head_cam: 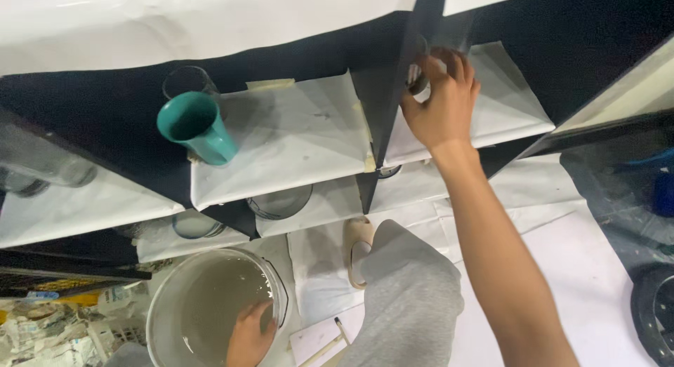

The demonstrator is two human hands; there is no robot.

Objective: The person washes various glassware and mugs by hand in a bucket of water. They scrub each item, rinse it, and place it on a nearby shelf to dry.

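Head view: one hand up at the shelf, one down in the bucket

Your right hand is raised to the upper shelf, fingers curled round a clear glass beside the black divider. Your left hand dips into the white bucket of cloudy water below (fingers hidden, so its grip cannot be told). A teal cup lies tipped on the paper-lined shelf, well apart from both hands
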